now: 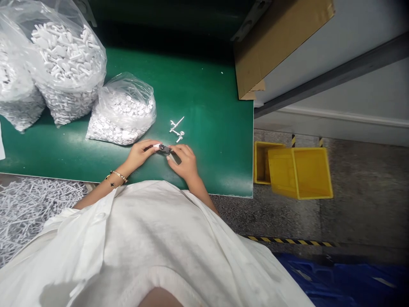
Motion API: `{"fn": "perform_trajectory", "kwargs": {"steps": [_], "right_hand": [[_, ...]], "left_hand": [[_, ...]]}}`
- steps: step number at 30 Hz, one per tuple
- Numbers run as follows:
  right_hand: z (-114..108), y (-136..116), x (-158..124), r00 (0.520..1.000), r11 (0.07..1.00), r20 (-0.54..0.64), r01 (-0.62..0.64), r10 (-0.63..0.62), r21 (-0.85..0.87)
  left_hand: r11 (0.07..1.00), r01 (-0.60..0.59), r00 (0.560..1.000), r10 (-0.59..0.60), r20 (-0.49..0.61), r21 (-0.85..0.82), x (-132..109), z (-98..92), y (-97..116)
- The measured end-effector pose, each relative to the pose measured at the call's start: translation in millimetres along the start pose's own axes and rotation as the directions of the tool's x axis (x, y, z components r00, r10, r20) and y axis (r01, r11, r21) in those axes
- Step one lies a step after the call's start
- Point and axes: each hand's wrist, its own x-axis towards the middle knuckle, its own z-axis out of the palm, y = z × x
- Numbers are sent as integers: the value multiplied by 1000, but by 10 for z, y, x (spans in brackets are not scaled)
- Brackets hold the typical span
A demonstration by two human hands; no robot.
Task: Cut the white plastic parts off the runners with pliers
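Near the front edge of the green table (204, 157), my left hand (140, 152) pinches a small white piece (156, 146) between thumb and fingers. My right hand (184, 162) is closed on a small dark object (165, 149), whose exact shape is too small to make out. The dark object meets the white piece between my two hands. Just beyond my fingers lie thin white plastic parts (175, 129), some joined in a branched shape. A clear bag of small white pieces (123, 117) stands beyond my left hand.
Two larger clear bags, one (65, 64) beside another (15, 85), hold white parts at the back left. A cardboard box (275, 42) is at the back right. Yellow bins (298, 172) stand on the floor at right. Many thin white sticks (38, 209) lie below the table's left side.
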Motion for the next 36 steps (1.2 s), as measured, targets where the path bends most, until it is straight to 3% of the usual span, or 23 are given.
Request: {"fn": "perform_trajectory", "kwargs": {"steps": [9,15,19,22,27,28,30,33,36], "right_hand": [[-40,-22,-5,999,990,-3,47,-47,131],[-90,-62,4,995,985,-76,74,-63,157],[-87,-72,23,995,987,-90,60,-47,151],[-75,-66,31,994,987,-92,73,-61,141],[-66,-49,34,992,988,-84,105,-96,109],[-63,-42,35,991,989,-84,109,-100,104],[-55,-29,37,990,989,-86,117,-109,95],[-47,-18,45,988,988,-96,130,-122,87],[-48,-19,50,987,987,-91,137,-129,81]], "left_hand": [[1000,2,1000,-2,19,-1,-11,18,-44],[998,-34,993,39,-113,50,-59,6,14],[973,-115,964,158,-213,198,-65,-173,250],[953,-102,927,195,-321,284,-42,-338,394],[907,-94,880,269,-392,409,-37,-648,535],[890,-91,851,303,-429,447,-42,-727,568],[834,-86,744,417,-521,545,-58,-896,643],[701,-39,503,630,-592,712,-96,-1141,738],[622,99,270,735,-623,777,-152,-1333,777]]}}
